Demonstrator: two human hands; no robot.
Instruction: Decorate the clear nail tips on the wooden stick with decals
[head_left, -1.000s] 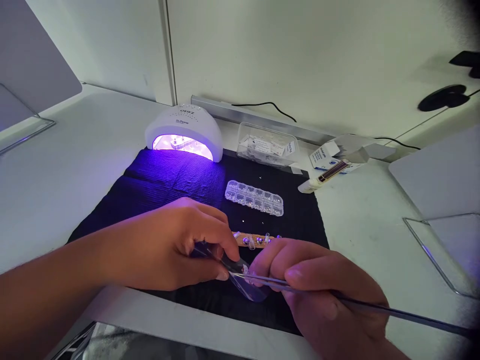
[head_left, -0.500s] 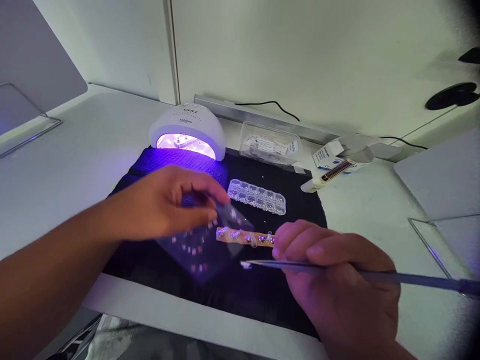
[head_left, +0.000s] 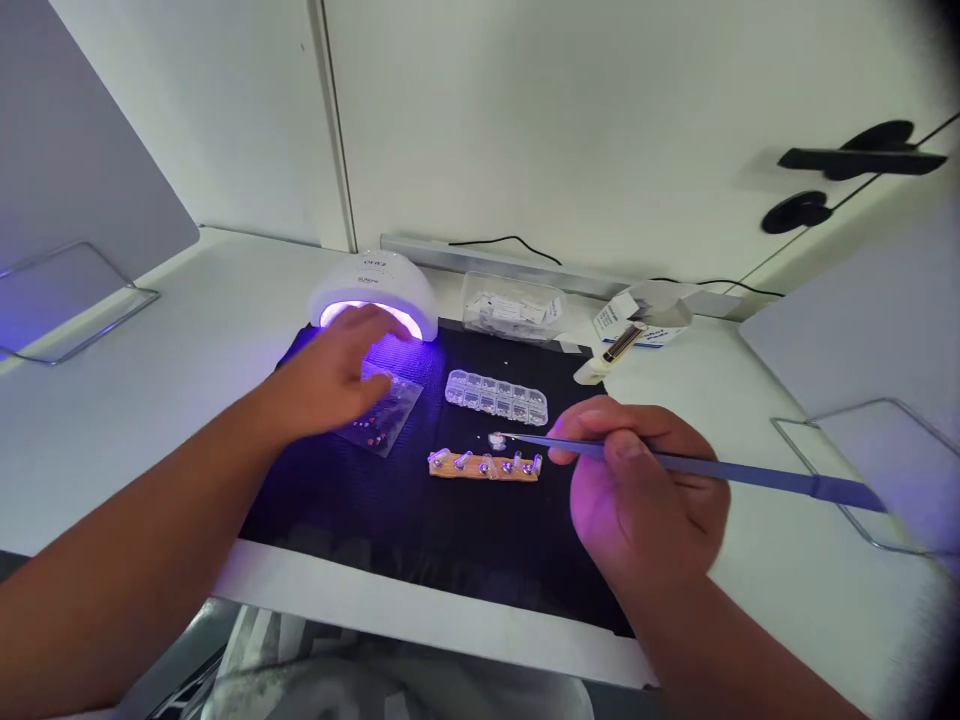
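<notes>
My left hand reaches over the mat with thumb and fingers apart, its fingertips at the mouth of the glowing white nail lamp. Below the thumb lies a clear sheet of small nail stickers, flat on the black mat. My right hand is closed around blue-grey tweezers. A small whitish piece is at their tip, possibly a sticker. Just below that tip, a wooden strip carries several clear nail tips on metal studs. A clear compartment case with tiny decorations sits behind it.
At the back stand a clear plastic tub of packets and an open white box. A white bottle with a gold-and-black part is at the mat's back right corner. Panels on wire stands flank the desk.
My left hand has moved toward the lamp and put the sticker sheet down on the mat. My right hand has carried the tweezers and small piece back above the wooden strip. The view has shifted.
</notes>
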